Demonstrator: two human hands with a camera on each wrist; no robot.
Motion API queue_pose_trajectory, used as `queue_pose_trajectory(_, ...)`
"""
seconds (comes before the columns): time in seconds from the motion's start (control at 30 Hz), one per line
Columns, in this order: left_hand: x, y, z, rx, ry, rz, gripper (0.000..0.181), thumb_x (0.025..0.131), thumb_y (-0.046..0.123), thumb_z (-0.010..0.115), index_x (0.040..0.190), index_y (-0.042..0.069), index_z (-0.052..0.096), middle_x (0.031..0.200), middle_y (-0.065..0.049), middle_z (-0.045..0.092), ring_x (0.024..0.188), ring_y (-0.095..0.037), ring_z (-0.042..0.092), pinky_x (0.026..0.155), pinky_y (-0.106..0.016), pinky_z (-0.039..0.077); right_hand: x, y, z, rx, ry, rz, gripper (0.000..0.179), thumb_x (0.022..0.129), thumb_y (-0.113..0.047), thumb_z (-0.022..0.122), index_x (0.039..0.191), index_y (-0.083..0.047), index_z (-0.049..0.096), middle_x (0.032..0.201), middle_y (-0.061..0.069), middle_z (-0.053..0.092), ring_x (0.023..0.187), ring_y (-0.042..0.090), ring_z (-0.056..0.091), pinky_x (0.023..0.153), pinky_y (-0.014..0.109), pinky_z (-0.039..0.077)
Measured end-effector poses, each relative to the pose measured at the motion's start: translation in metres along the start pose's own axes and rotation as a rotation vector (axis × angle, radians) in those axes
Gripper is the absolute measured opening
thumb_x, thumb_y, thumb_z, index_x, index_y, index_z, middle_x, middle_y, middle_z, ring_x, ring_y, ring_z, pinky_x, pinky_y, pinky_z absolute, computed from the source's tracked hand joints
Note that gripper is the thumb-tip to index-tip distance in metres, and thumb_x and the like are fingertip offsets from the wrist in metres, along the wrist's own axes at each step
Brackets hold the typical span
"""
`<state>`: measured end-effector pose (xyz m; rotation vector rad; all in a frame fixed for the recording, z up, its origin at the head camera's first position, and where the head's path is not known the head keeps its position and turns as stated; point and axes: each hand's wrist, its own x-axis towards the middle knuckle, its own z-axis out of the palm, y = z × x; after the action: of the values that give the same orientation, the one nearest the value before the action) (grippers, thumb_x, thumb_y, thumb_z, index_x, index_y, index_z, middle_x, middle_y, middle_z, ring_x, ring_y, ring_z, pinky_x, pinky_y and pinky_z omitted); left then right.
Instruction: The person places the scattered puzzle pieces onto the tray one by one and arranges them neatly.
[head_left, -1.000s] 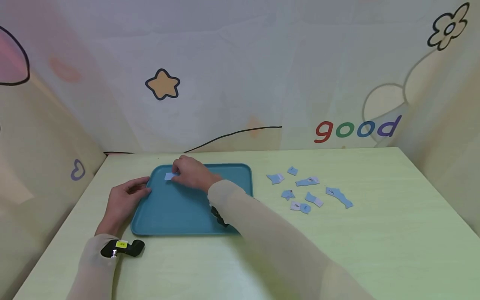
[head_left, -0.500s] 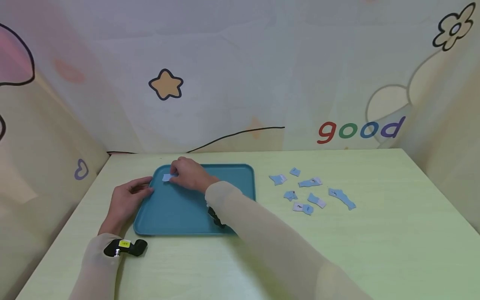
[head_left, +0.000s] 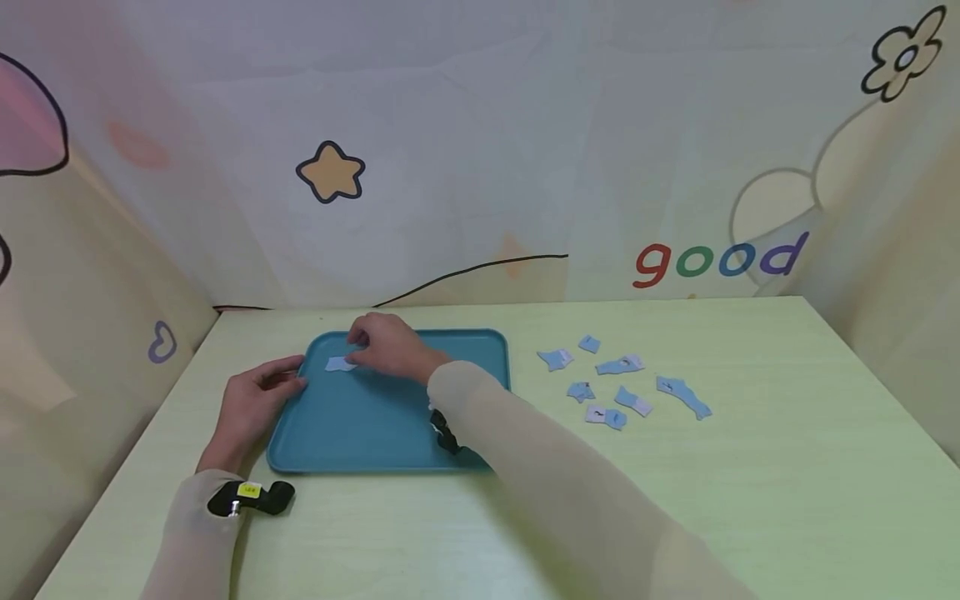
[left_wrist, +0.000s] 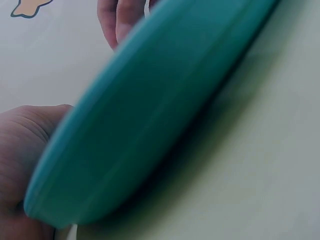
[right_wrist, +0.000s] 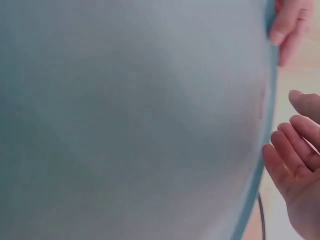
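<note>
Blue scrap (head_left: 339, 364) shows more than before, right hand (head_left: 393, 345) spread beside it, left hand (head_left: 253, 403) spread against tray (head_left: 352, 433).

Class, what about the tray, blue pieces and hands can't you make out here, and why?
Head view: the right end of the blue piece on the tray, hidden by the right hand.
Head view: the tray's near right corner, hidden by the right sleeve.
Head view: the marks on the loose pieces, too small to read.
Right wrist view: part of the right hand, cut off by the right edge.
</note>
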<state>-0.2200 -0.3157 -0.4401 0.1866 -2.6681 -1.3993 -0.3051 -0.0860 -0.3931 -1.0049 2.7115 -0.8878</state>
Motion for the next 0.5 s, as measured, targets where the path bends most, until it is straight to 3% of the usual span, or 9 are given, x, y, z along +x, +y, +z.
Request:
queue_pose_trajectory(0.27,0.0,-0.002,0.002,-0.006,0.012,0.017,0.044,0.105,0.015,0.069,0.146,0.0,0.062,0.131,-0.024,0.068,0.118,-0.031,0.062,0.082,-0.01,0.046,-0.027,0.014,-0.023,0.186,0.055,-0.064,0.035,0.101,-0.021,0.077,0.13,-0.002,0.071,0.126,0.012,0.073,0.113,0.018,0.067,0.097,0.026,0.05)
queue_pose_trajectory(0.5,-0.001,0.0,0.001,0.0,0.011,0.017,0.044,0.105,0.015,0.068,0.146,0.0,0.063,0.131,-0.025,0.068,0.118,-0.032,0.063,0.081,-0.01,0.045,-0.063,0.023,-0.042,0.271,0.123,-0.04,0.032,0.1,-0.021,0.078,0.129,-0.007,0.073,0.126,0.006,0.073,0.114,0.018,0.067,0.096,0.025,0.052)
